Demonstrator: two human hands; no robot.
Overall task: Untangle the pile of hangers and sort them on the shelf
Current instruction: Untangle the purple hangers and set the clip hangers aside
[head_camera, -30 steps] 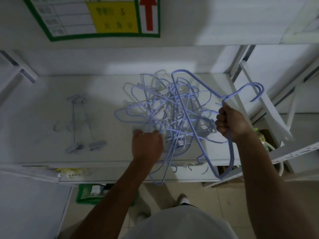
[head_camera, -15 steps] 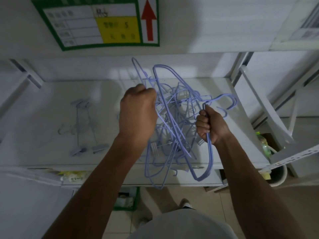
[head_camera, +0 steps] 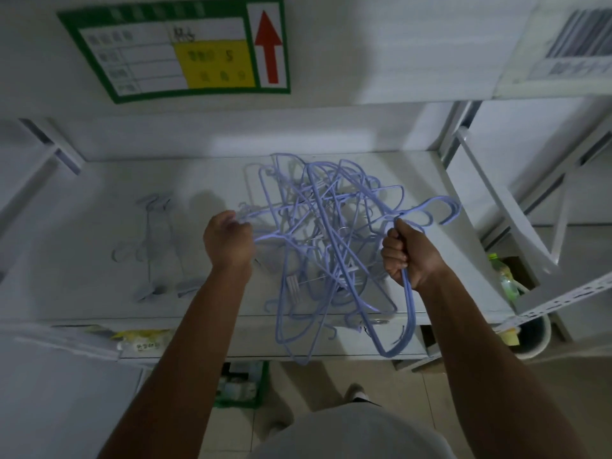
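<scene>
tangle of blue hangers (head_camera: pixel 318 246) on the white shelf (head_camera: pixel 99 200) between both hands, left hand (head_camera: pixel 228 241) fingers pinching a hanger at its left edge, right hand (head_camera: pixel 409 253) clenched round hanger necks, grey clip hangers (head_camera: pixel 155 250) lying apart at left

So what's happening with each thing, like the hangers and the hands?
Pile of light-blue wire hangers, knotted together, resting on the shelf, some dangling over its front edge.
Left hand, gripping wire at the pile's left side.
Right hand, gripping blue hangers just below their hooks.
Grey clip hangers, lying flat on the left, apart from the pile.
White metal shelf, holding both groups.
</scene>
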